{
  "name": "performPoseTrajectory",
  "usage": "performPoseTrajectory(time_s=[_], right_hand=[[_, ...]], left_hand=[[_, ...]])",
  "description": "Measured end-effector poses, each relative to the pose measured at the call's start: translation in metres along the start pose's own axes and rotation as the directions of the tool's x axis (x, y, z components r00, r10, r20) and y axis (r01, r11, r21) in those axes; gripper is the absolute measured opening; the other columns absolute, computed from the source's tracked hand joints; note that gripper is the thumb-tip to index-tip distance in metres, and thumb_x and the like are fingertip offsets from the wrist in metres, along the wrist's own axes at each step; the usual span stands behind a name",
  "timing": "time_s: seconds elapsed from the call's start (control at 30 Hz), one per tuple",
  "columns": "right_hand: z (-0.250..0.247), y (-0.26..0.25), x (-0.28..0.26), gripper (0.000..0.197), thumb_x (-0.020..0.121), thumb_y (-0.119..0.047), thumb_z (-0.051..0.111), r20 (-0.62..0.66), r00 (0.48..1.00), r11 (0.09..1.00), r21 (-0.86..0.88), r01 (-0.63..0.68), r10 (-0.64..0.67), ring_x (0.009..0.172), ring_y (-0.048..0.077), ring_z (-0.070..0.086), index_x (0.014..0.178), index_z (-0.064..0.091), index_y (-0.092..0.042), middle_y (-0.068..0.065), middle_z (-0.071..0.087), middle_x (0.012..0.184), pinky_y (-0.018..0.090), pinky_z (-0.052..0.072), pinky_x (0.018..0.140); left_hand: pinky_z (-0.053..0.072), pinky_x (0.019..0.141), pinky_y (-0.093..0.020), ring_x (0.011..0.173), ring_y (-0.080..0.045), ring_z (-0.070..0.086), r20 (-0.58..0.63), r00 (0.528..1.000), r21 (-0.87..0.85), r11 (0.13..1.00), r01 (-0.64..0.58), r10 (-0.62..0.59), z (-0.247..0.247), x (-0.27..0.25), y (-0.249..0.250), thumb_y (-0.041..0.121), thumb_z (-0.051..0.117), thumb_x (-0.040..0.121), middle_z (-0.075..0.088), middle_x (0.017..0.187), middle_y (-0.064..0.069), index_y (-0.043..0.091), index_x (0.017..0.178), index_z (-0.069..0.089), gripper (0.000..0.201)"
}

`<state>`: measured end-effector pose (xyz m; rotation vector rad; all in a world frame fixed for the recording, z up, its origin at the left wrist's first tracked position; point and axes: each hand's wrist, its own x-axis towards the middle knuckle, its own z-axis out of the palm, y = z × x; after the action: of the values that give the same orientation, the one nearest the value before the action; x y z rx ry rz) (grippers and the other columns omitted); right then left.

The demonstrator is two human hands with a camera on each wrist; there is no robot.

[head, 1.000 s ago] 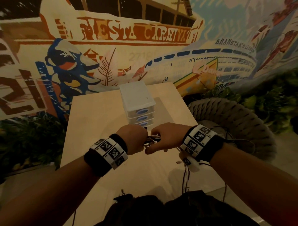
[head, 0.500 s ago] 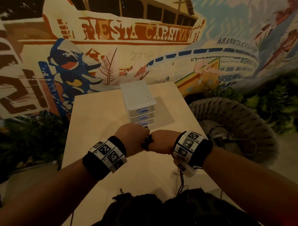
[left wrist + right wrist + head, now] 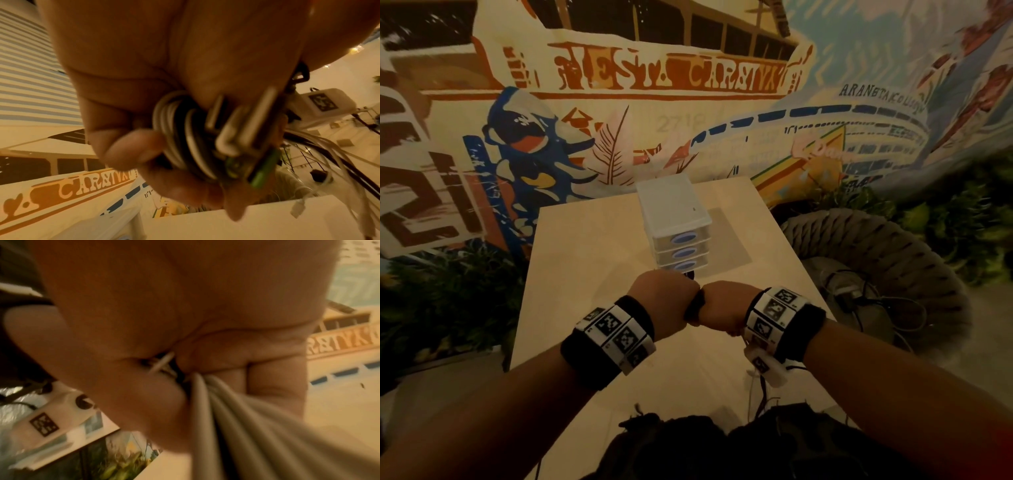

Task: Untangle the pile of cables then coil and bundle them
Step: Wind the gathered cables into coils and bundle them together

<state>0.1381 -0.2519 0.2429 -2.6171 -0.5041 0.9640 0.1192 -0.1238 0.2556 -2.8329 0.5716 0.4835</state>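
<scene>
Gripping cable coil (image 3: 185, 138) — both hands (image 3: 664, 301) clenched together.

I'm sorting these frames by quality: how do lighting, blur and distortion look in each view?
Head view: dim, warm light; wide-angle bends the mural; left hand and right hand fairly sharp. Left wrist view: coiled cables slightly motion-blurred. Right wrist view: heavily blurred, pale cables smeared out of focus.
</scene>
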Motion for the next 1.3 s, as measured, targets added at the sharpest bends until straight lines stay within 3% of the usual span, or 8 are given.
performPoseTrajectory(time_s=[0.17, 0.3, 0.5, 0.7, 0.87, 0.97, 1.07, 1.3], right_hand=[[-0.012, 0.028, -0.005, 0.031, 0.092, -0.025, 0.058, 0.000, 1.000, 0.912, 0.411, -0.010, 0.011, 0.048, 0.021, 0.042, 0.064, 0.048, -0.014, 0.004, 0.045, 0.057, 0.031, 0.041, 0.057], [-0.019, 0.040, -0.005, 0.038, 0.091, -0.015, 0.054, -0.067, 0.996, 0.754, 0.650, 0.094, -0.066, 0.043, 0.019, 0.033, 0.056, 0.040, -0.015, 0.001, 0.036, 0.048, 0.030, 0.035, 0.053], [-0.017, 0.020, -0.013, 0.013, 0.072, -0.016, 0.053, -0.073, 0.950, 0.467, 0.858, 0.216, -0.305, 0.041, 0.016, 0.023, 0.068, 0.041, -0.011, 0.001, 0.030, 0.048, 0.033, 0.017, 0.053], [-0.010, 0.006, -0.008, 0.044, 0.066, -0.037, 0.083, -0.121, 0.888, 0.383, 0.870, 0.310, -0.444, 0.041, 0.012, 0.034, 0.076, 0.054, -0.005, 0.008, 0.037, 0.057, 0.019, 0.032, 0.046], [-0.008, 0.014, -0.008, 0.023, 0.091, -0.022, 0.065, -0.078, 0.910, 0.563, 0.763, 0.317, -0.406, 0.049, 0.015, 0.040, 0.083, 0.056, -0.002, 0.010, 0.041, 0.062, 0.026, 0.037, 0.049], [0.008, 0.033, -0.005, 0.044, 0.098, -0.048, 0.055, -0.032, 0.956, 0.782, 0.567, 0.257, -0.291, 0.051, 0.014, 0.045, 0.074, 0.050, -0.012, 0.001, 0.047, 0.059, 0.031, 0.044, 0.059], [0.017, 0.054, -0.013, 0.049, 0.094, -0.059, 0.053, -0.058, 0.973, 0.777, 0.592, 0.214, -0.224, 0.053, 0.015, 0.044, 0.075, 0.047, -0.014, 0.001, 0.046, 0.059, 0.032, 0.044, 0.061], [0.013, 0.074, -0.021, 0.046, 0.101, -0.055, 0.041, -0.057, 0.976, 0.710, 0.678, 0.191, -0.209, 0.051, 0.012, 0.034, 0.079, 0.053, -0.017, -0.005, 0.038, 0.058, 0.025, 0.036, 0.054]], left_hand=[[0.054, 0.092, -0.032, 0.109, -0.014, 0.065, -0.316, 0.944, -0.306, 0.931, -0.198, 0.097, -0.001, -0.012, -0.033, 0.064, 0.074, 0.076, 0.061, 0.135, 0.013, 0.041, 0.152, 0.027, 0.093], [0.053, 0.085, -0.021, 0.106, 0.000, 0.061, -0.336, 0.941, -0.738, 0.630, -0.243, -0.030, 0.005, -0.013, -0.048, 0.077, 0.077, 0.052, 0.049, 0.137, 0.023, 0.052, 0.154, 0.002, 0.129], [0.048, 0.093, -0.013, 0.108, 0.015, 0.055, -0.435, 0.892, -0.812, 0.375, -0.447, 0.121, 0.008, -0.010, -0.037, 0.075, 0.062, 0.079, 0.056, 0.118, 0.043, 0.072, 0.116, 0.048, 0.040], [0.052, 0.086, -0.015, 0.103, 0.004, 0.066, -0.559, 0.820, -0.829, -0.100, -0.550, 0.121, -0.016, -0.013, -0.017, 0.049, 0.067, 0.084, 0.071, 0.105, 0.026, 0.042, 0.100, 0.073, 0.018], [0.055, 0.096, -0.041, 0.109, -0.022, 0.069, -0.576, 0.817, -0.799, -0.202, -0.566, -0.012, -0.015, -0.009, -0.017, 0.041, 0.073, 0.086, 0.076, 0.090, 0.004, 0.028, 0.084, 0.074, 0.013], [0.055, 0.086, -0.053, 0.072, -0.030, 0.066, -0.558, 0.820, -0.755, -0.331, -0.565, -0.127, -0.018, -0.006, -0.031, 0.037, 0.073, 0.088, 0.062, 0.066, -0.003, 0.017, 0.076, 0.064, 0.025], [0.044, 0.058, -0.037, 0.049, -0.020, 0.043, -0.477, 0.860, -0.776, -0.374, -0.508, -0.180, -0.014, -0.005, -0.043, 0.034, 0.068, 0.094, 0.040, 0.055, -0.001, 0.015, 0.072, 0.055, 0.032], [0.044, 0.059, -0.043, 0.048, -0.026, 0.037, -0.329, 0.902, -0.893, -0.217, -0.393, -0.281, 0.004, 0.001, -0.039, 0.029, 0.072, 0.090, 0.034, 0.051, -0.009, 0.007, 0.074, 0.063, 0.029]])
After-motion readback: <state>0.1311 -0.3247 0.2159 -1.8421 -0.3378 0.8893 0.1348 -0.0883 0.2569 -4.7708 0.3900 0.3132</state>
